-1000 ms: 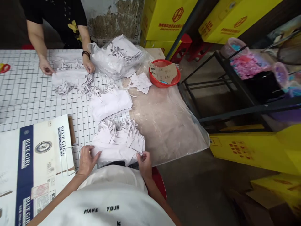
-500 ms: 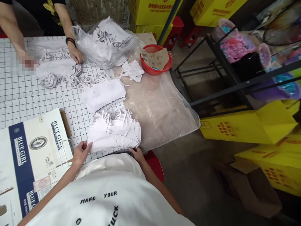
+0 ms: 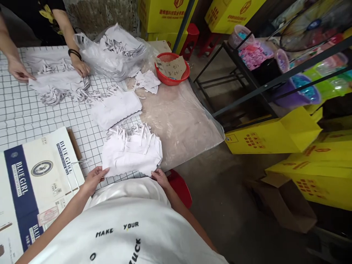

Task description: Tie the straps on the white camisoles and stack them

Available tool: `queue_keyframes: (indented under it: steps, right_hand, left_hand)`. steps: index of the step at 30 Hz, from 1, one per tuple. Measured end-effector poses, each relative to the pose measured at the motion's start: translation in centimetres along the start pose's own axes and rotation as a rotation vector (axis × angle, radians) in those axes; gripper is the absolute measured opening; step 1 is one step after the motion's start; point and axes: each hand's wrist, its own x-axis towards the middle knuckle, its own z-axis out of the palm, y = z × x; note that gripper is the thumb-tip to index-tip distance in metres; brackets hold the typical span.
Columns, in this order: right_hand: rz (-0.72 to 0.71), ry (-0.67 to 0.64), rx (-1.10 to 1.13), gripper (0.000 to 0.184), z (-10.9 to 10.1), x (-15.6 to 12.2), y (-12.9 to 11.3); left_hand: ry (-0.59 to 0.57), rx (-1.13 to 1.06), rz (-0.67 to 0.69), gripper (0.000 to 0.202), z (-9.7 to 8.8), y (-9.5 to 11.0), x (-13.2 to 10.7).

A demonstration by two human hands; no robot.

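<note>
A stack of white fabric pieces with strap loops (image 3: 131, 154) lies on the grid-patterned table (image 3: 22, 113) right in front of me. My left hand (image 3: 93, 178) touches the stack's near left corner, fingers pinched on its edge. My right hand (image 3: 160, 177) grips the near right corner of the same stack. A second white pile (image 3: 115, 109) lies just beyond it.
Across the table a person's hands (image 3: 79, 67) rest on another heap of white pieces (image 3: 55, 86). A clear bag of white pieces (image 3: 112, 51), a red basket (image 3: 172, 69), a flattened Blue Girl carton (image 3: 33, 183), yellow boxes (image 3: 272, 132) and a black rack (image 3: 247, 77) surround the work area.
My hands slid from on top of the stack to its near corners. The view shifted right and down; the stack looks more squared.
</note>
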Motion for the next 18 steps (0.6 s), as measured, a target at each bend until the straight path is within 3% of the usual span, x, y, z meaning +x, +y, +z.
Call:
queue_keyframes:
  steps: [6, 14, 18]
  right_hand:
    - [-0.008, 0.016, -0.077, 0.040, -0.6, -0.2, -0.3]
    - [-0.028, 0.144, -0.124, 0.040, 1.1, 1.8, 0.6]
    - [-0.041, 0.147, -0.112, 0.029, 2.1, 2.8, 0.8]
  left_hand:
    - [-0.111, -0.061, -0.026, 0.059, 0.2, -0.1, -0.3]
    - [-0.002, -0.039, 0.027, 0.063, -0.6, -0.3, 1.3]
    - [-0.038, 0.042, 0.104, 0.061, -1.1, 0.0, 1.7]
